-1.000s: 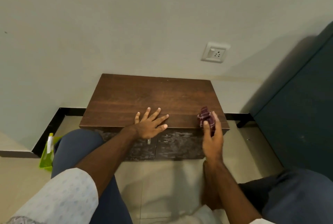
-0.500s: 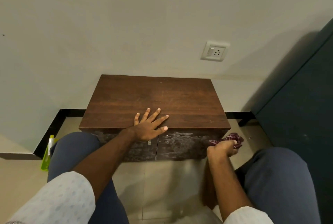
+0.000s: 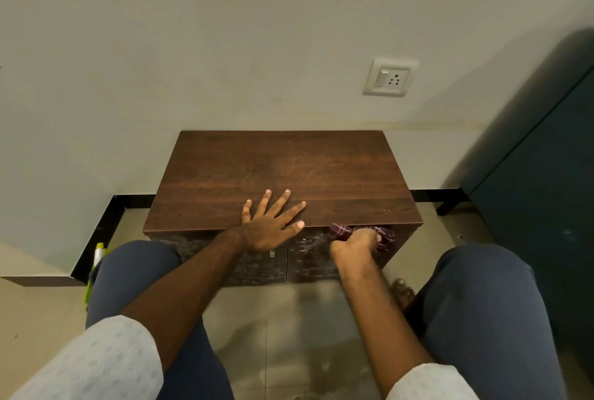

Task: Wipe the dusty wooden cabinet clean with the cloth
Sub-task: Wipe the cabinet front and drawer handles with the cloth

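A low dark wooden cabinet stands against the wall, its top brown and its two front doors streaked with pale dust. My left hand lies flat with spread fingers on the front edge of the top. My right hand grips a bunched maroon checked cloth and presses it against the upper part of the right door, just under the top's edge. Part of the cloth is hidden by the hand.
A green and white spray bottle stands on the floor left of my left knee. A white wall socket is above the cabinet. A dark blue cupboard stands close on the right. My knees flank the tiled floor.
My right hand took the cloth off the top's right front corner, dropped past the right side, and now holds it against the right door front. My left hand stayed put.
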